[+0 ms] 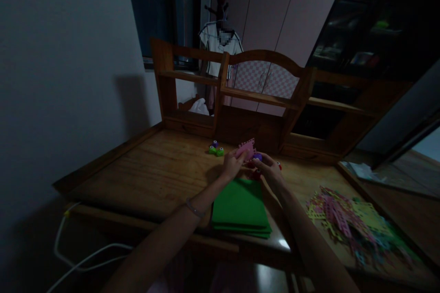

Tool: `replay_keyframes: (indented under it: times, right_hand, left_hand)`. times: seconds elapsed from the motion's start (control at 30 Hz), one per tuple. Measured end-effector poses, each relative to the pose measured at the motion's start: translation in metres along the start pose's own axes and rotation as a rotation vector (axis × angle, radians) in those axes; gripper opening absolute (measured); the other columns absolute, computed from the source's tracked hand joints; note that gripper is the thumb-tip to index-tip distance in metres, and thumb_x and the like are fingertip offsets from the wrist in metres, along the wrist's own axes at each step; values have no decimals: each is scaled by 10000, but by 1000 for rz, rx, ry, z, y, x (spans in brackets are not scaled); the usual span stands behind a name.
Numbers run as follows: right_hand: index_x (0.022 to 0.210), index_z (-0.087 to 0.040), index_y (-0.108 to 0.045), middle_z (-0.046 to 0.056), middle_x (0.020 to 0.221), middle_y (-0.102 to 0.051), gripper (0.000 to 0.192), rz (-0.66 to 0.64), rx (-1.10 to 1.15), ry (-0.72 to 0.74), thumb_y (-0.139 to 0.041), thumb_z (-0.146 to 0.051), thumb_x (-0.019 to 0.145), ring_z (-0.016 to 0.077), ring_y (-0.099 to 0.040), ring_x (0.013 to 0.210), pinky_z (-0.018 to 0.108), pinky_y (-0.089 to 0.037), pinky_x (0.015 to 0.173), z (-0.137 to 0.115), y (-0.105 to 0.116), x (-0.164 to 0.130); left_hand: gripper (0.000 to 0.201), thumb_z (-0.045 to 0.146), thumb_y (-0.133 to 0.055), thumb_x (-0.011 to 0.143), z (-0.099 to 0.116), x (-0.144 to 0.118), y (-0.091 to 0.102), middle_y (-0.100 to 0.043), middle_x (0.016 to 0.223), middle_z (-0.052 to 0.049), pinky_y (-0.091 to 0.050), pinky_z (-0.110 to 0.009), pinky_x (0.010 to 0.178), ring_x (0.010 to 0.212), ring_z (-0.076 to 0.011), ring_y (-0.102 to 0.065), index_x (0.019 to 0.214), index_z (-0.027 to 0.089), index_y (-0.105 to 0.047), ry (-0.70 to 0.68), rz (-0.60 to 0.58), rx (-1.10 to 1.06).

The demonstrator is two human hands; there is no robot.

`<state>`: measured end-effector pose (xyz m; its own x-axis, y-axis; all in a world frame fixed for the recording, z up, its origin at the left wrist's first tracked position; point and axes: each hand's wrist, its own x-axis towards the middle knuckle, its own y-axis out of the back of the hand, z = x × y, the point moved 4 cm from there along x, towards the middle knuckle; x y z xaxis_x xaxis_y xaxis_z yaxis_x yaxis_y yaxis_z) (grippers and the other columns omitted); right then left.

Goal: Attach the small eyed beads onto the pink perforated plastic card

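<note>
Left hand pinches a thin pink sheet with a scalloped edge. Right hand is curled around a small rounded purple punch, above flat green sheets at the wooden surface's near edge.

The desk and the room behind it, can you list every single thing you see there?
desk: one, brown wood, fills the middle
shelf unit: one, brown wood, at the back of the desk
green sheets: a stack, green, near edge, between the arms
pink sheet: one, pink, held up in the fingers
paper punches: about three, green and purple, by the shelf unit
paper scraps: a pile, pink, yellow and green, right side
cable: one, white, lower left
shirt: one, white, hanging behind
left hand: holds the pink sheet
right hand: holds a small purple thing, too dim to name
</note>
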<state>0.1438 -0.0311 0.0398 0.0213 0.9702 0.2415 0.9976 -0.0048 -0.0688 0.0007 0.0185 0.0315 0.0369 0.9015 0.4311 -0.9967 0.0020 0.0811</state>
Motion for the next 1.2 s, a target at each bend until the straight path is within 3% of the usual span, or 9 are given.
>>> replay_keyframes:
  times: [0.23, 0.47, 0.73, 0.93, 1.2]
  right_hand:
    - [1119, -198, -576, 82, 1039, -594, 408, -20, 100, -71, -645, -371, 756, 201, -598, 862, 281, -471, 700, -15, -6, -10]
    - [1052, -221, -614, 57, 1073, -590, 368, 135, 147, -93, -676, -374, 724, 176, -595, 884, 249, -470, 700, -2, 13, 3]
    - [1105, -222, -573, 67, 1068, -583, 358, -23, 124, -112, -625, -369, 782, 201, -598, 901, 252, -468, 658, -32, -13, -23]
    - [1069, -193, -587, 77, 1004, -603, 401, 15, 46, -76, -673, -383, 727, 196, -603, 840, 254, -469, 642, -15, -6, -11]
    - [1036, -184, -606, 82, 973, -623, 429, 14, 18, -30, -707, -400, 679, 209, -608, 853, 287, -471, 702, -4, -4, -4]
  left_hand:
    - [427, 522, -535, 783, -5, 2, 4, -641, 713, -50, -435, -204, 560, 619, -128, -578, 808, 117, -668, -15, 59, -16]
    - [472, 556, -515, 778, -19, 5, 4, -590, 610, -33, -398, -204, 494, 523, -113, -537, 744, 104, -646, 48, 91, 8]
    - [457, 549, -517, 780, -15, 3, 3, -600, 636, -31, -406, -201, 513, 556, -116, -548, 768, 114, -658, 17, 66, 21]
    - [416, 510, -549, 778, -8, 2, 3, -656, 793, -52, -457, -213, 629, 722, -146, -610, 867, 126, -681, -18, 69, -30]
    - [441, 530, -522, 791, -7, 1, 1, -658, 797, -59, -460, -234, 645, 723, -158, -613, 877, 127, -678, -23, 23, 4]
